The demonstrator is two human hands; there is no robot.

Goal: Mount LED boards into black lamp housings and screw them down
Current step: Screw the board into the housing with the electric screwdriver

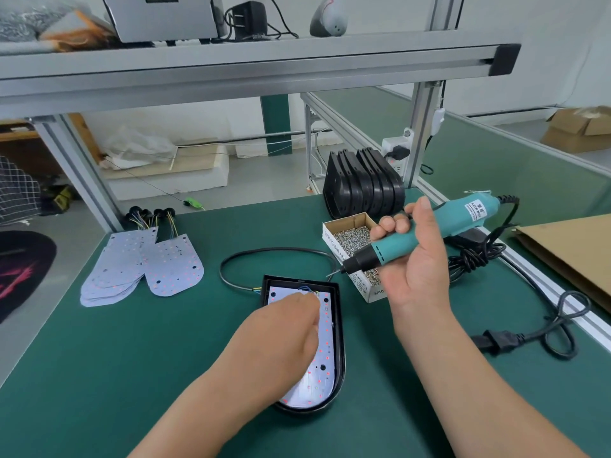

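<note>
LED board (325,342) is sitting inside the black housing (340,325), flat on the green tabletop (132,358), front and center. Left hand (284,328) is over the board, fingertips up by the wires, can't tell if it's pinching anything. Right hand (416,259) is wrapped around the teal screwdriver (463,213), tip near the housing's far right corner, box of screws (350,236) just behind.

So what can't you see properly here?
Head view only:
- Middle of the LED board: covered by the left hand, so screw holes there are hidden.
- Left fingertips: blurred; whether they pinch anything is unclear.
- Bit of the screwdriver: too small to show a screw.
- Print on the screw box: partly behind the screwdriver and right hand.
</note>
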